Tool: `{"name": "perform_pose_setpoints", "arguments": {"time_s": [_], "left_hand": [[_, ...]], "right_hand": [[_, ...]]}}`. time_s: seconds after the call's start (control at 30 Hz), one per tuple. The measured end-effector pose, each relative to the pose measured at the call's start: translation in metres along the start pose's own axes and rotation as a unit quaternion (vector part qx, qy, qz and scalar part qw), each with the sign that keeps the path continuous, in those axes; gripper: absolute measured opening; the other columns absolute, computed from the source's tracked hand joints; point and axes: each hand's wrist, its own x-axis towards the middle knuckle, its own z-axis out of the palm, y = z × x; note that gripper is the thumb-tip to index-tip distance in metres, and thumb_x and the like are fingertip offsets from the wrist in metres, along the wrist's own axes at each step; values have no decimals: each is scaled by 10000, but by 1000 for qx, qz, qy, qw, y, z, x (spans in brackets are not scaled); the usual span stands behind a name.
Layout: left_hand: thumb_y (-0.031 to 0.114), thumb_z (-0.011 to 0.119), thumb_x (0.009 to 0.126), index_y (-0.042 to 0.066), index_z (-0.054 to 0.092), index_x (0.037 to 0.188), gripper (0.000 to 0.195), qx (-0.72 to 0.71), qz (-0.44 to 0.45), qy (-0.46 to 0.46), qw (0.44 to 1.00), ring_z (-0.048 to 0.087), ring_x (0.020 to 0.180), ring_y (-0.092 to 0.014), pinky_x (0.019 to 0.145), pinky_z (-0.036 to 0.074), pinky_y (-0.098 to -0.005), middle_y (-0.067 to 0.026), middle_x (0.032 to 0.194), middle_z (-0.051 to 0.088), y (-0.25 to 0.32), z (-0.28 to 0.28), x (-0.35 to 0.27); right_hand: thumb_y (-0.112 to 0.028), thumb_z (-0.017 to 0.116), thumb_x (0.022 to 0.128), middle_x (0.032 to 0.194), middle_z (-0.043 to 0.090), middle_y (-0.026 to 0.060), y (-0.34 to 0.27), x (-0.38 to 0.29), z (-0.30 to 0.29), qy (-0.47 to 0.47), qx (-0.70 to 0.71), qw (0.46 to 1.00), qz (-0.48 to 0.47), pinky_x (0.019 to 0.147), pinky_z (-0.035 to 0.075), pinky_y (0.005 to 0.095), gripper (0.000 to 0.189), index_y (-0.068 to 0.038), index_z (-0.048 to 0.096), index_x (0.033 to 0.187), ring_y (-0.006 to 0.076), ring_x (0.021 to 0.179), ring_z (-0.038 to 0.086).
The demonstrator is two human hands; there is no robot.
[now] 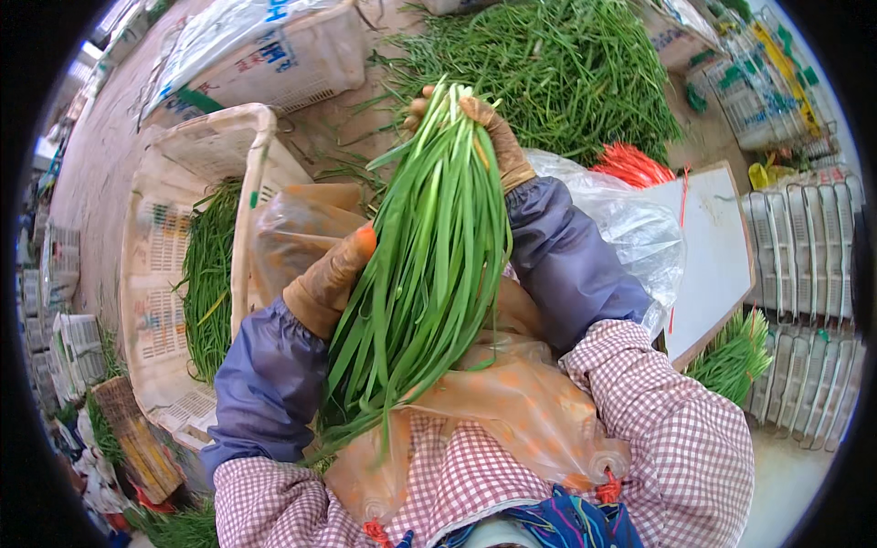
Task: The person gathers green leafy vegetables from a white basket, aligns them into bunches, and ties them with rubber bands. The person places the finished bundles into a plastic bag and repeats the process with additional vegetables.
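A thick bunch of garlic chives [431, 233], its pale stem ends up and away from me, lies between my hands with the leaves hanging towards my lap. My right hand [490, 130], in a soiled brown glove, grips the bunch near the stem ends; glove fingertips also show at the far side of the stems. My left hand [332, 274], gloved too with an orange fingertip, supports the leaves from the left; its fingers are hidden beneath them. Beyond the hands lies a large heap of loose chives [548, 75]. Red ties [634, 166] lie at its near edge.
At my left stands a white plastic crate [250, 164] holding chives [209, 288]. A covered crate [294, 61] is beyond it. To my right are clear plastic sheeting [637, 233], a white board [716, 240], a tied chive bundle [733, 356] and stacked crates [798, 253].
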Motion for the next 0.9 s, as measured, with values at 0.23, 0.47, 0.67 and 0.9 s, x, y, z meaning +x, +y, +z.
{"name": "perform_pose_setpoints", "arguments": {"time_s": [0.23,0.47,0.67,0.9], "left_hand": [[512,698,896,77,458,1444,740,-13,-42,110,993,608,1168,-177,989,511,-338,-56,1324,601,-4,-9,20],[274,753,904,74,529,1332,523,32,-149,301,941,714,923,-204,789,607,-362,-89,1131,698,14,-33,57],[256,751,904,72,556,1311,488,66,-409,299,860,735,835,-229,741,625,-399,-105,1062,730,52,-65,98],[489,724,879,78,689,1185,513,-8,-555,252,793,725,879,-214,811,603,-395,-99,1105,735,17,-226,150]], "right_hand": [[-378,765,876,959,733,103,-5,-45,-32,137,75,987,42,771,635,370,355,-70,694,1039,207,843,726],[-291,773,881,1011,720,125,51,-54,-2,246,150,944,158,797,623,422,370,-33,649,1115,258,867,718],[-403,719,911,1120,693,164,91,-35,-31,300,261,892,214,886,592,482,470,-68,616,1224,307,966,698],[-448,500,1014,1475,463,199,138,-1,-152,444,156,853,226,1164,261,587,615,-42,440,1471,318,1333,471]]}}
